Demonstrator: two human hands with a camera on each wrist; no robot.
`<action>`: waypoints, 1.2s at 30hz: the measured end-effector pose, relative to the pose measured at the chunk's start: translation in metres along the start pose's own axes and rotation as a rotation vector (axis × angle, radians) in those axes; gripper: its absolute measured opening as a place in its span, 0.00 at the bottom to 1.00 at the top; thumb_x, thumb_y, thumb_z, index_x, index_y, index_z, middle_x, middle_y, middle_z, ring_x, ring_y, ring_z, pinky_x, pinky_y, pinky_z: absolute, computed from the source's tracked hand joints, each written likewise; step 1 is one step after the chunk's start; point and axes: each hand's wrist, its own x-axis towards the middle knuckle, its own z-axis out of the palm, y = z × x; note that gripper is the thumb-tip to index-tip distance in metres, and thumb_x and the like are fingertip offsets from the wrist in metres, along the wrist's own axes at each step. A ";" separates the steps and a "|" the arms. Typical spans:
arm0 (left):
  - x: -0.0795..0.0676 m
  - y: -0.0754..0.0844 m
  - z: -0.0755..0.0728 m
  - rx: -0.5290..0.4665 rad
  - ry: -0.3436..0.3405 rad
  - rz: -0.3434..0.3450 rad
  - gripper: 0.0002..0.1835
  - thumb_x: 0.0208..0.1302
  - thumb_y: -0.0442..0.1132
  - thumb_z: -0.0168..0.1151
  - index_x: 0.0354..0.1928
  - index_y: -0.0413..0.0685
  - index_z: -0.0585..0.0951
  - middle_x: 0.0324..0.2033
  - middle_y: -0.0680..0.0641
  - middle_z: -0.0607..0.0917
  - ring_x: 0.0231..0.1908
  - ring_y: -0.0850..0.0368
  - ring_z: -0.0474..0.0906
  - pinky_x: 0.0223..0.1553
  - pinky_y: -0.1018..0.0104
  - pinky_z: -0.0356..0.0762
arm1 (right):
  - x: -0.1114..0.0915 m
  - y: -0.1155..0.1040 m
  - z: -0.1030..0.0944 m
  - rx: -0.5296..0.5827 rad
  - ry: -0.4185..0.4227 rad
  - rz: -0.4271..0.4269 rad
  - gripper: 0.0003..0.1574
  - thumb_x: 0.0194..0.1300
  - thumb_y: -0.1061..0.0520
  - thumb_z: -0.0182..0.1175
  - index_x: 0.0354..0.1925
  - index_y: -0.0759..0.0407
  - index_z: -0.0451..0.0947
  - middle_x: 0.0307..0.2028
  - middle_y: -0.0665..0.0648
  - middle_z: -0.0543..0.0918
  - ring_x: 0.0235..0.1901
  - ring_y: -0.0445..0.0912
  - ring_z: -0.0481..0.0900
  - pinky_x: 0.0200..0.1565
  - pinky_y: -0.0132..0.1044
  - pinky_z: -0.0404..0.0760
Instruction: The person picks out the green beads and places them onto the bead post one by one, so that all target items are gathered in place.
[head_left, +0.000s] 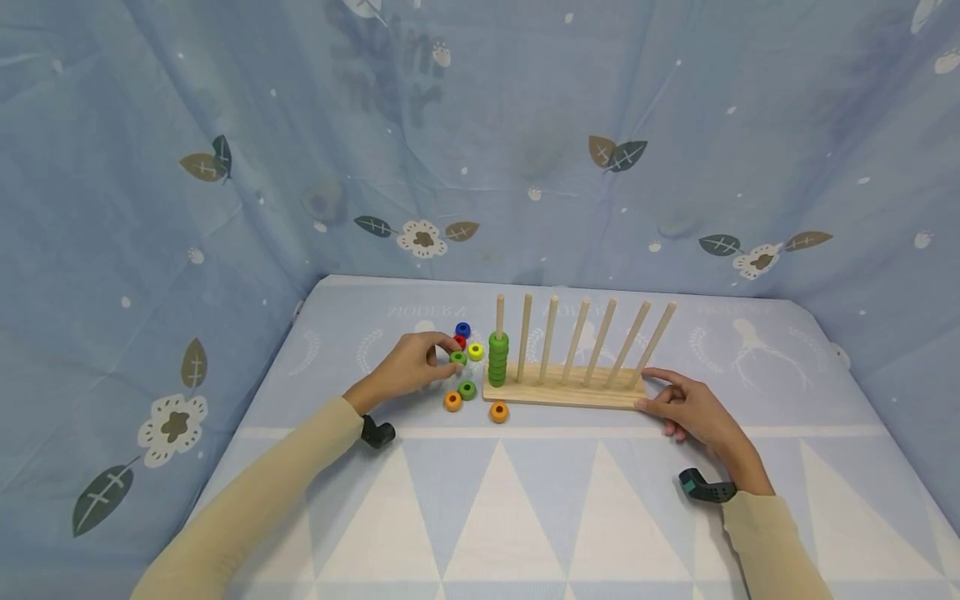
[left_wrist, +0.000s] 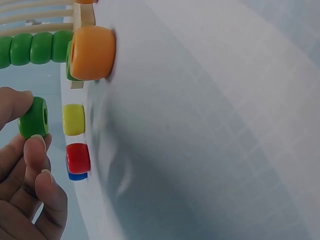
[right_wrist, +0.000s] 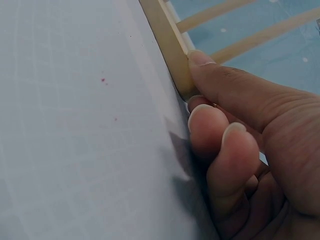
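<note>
My left hand [head_left: 408, 364] pinches a green bead [left_wrist: 33, 119] between thumb and fingertips, raised off the table in the left wrist view. A wooden rack [head_left: 564, 394] with several upright pegs stands to its right. On the leftmost peg is a stack of green beads [head_left: 498, 360]; the other pegs are bare. At the rack's right end, my right hand [head_left: 693, 410] grips the base, with thumb [right_wrist: 202, 61] on the front edge and the index finger reaching behind the end. Its other fingers are curled close to the tabletop.
Near the left hand lie a blue bead [head_left: 463, 330], a red bead [head_left: 460, 342], a yellow bead [head_left: 476, 352], another green bead [head_left: 467, 390] and an orange bead [head_left: 453, 401]. A second orange bead [head_left: 498, 412] sits before the rack. Patterned blue cloth [head_left: 525, 167] hangs behind.
</note>
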 end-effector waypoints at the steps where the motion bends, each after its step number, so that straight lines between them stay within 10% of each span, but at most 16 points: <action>1: 0.000 0.001 -0.001 0.001 0.003 0.002 0.15 0.64 0.45 0.75 0.50 0.51 0.86 0.44 0.52 0.87 0.22 0.57 0.71 0.20 0.67 0.68 | 0.000 0.000 0.000 -0.001 0.001 0.000 0.48 0.65 0.48 0.73 0.76 0.58 0.64 0.32 0.63 0.81 0.17 0.44 0.74 0.19 0.40 0.79; 36: 0.001 0.036 -0.030 0.023 0.102 0.177 0.15 0.66 0.47 0.73 0.53 0.54 0.86 0.43 0.55 0.86 0.23 0.57 0.72 0.25 0.62 0.70 | 0.000 0.001 0.000 -0.020 0.000 -0.003 0.47 0.66 0.47 0.72 0.76 0.57 0.64 0.33 0.64 0.81 0.17 0.44 0.75 0.19 0.41 0.80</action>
